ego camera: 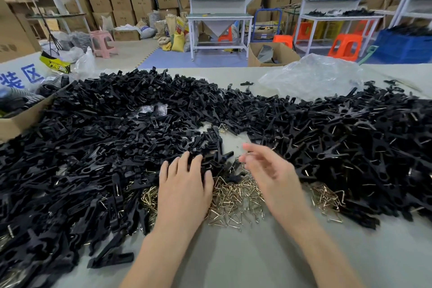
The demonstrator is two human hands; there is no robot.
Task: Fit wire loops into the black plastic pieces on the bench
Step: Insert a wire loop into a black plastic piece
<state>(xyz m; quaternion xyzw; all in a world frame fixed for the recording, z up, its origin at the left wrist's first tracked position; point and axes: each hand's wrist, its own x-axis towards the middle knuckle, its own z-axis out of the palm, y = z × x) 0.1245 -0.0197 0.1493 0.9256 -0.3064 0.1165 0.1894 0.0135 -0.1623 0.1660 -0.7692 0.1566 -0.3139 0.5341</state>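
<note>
A huge heap of black plastic pieces (131, 128) covers the bench from left to right. A smaller pile of brass-coloured wire loops (233, 196) lies in front of it, near the middle. My left hand (184, 184) lies palm down with its fingers spread on the black pieces at the heap's front edge, partly over the wire loops. Blurred by motion, my right hand (268, 170) hovers above the wire loops with its fingers loosely extended. I see nothing held in it.
A cardboard box (21, 119) stands at the bench's left edge. A crumpled clear plastic bag (313, 75) lies at the back right. Bare bench surface (245, 252) lies between my forearms. Behind the bench are work tables, stools and stacked cartons.
</note>
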